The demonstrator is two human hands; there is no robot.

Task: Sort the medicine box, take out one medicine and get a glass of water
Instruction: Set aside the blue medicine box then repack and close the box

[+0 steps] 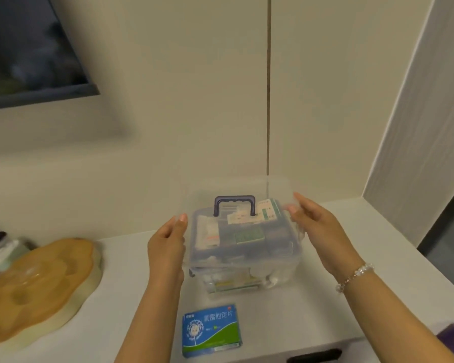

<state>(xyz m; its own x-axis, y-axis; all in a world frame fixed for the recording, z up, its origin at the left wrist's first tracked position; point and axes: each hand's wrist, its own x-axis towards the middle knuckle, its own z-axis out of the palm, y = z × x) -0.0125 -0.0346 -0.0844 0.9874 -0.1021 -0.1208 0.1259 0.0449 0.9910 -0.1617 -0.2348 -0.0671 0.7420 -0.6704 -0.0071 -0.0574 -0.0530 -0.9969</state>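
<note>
— On the white surface (312, 297), from up at head height, sits the box (244, 260), clear plastic, packed in two tiers. Both hands are on its lid (236, 195), which looks lifted a little above the tray with the purple handle (234, 205).

— Clamped on it?

— Left hand (168, 244) is pinching the lid's left edge, fingers together, thumb up at the rim. Right hand (317, 226) has the right edge the same way. So both are closed on the lid, one to a side, well apart from each other.

— How would it handle, you reckon?

— The lid's thin and see-through, so I'd judge it light and a bit flexy, slick too. Holding it by opposite edges seems right; one corner alone might twist it. The box itself is full, so I'd guess heavier, and the handle is the place to lift that inner tray.

— And the medicine?

— One pack (211, 330) lies flat on the surface just in front of the box, nearer the person, apart from both hands. Thin card, light, easy to crush if squeezed; best taken by its long edges.

— Can you read it?

— Blue and green, white dandelion picture, Chinese characters across the top, looks like 氯雷他定片. The smaller print is too blurred. Labels inside the box I can't make out either.

— Any glass?

— None in sight. Only an amber tray (37, 286) off to the left.
</note>
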